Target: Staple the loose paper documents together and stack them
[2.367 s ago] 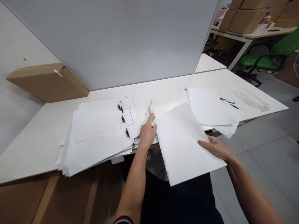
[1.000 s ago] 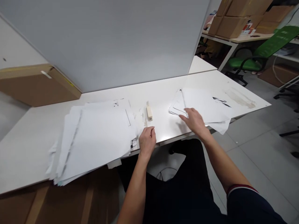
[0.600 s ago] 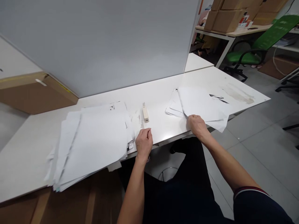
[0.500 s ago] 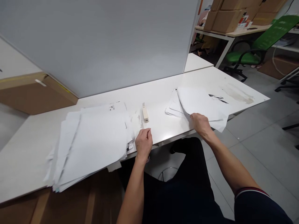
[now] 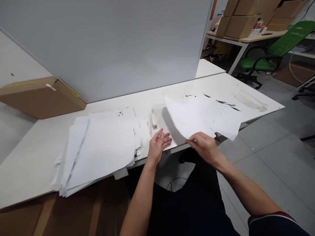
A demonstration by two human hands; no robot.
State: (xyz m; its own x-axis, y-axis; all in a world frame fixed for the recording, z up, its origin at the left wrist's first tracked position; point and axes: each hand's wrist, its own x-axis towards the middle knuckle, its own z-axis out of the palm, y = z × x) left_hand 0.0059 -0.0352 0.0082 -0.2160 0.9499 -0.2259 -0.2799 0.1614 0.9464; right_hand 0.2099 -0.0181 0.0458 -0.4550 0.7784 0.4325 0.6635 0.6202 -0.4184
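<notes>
My right hand (image 5: 202,144) pinches the near edge of a white sheet of paper (image 5: 183,119), whose left side is lifted and curled above the table. Beneath and to the right of it lie more papers (image 5: 225,116) with dark printed marks, partly hidden by the sheet. Empty, with its fingers spread, my left hand (image 5: 158,144) hovers at the table's front edge, a little left of the sheet. Just beyond it a cream-coloured stapler (image 5: 154,120) rests on the table. To the left lies a thick, uneven stack of paper (image 5: 105,144), overhanging the front edge.
A grey partition panel (image 5: 123,46) borders the back of the white table (image 5: 22,167). One cardboard box (image 5: 44,100) stands at the back left. Behind on the right are a green chair (image 5: 261,62) and another desk with stacked boxes (image 5: 242,26).
My right hand has drawn the sheet leftward and toward me, lifting it off the papers at right. My left hand has opened from a closed pose and shifted slightly right.
</notes>
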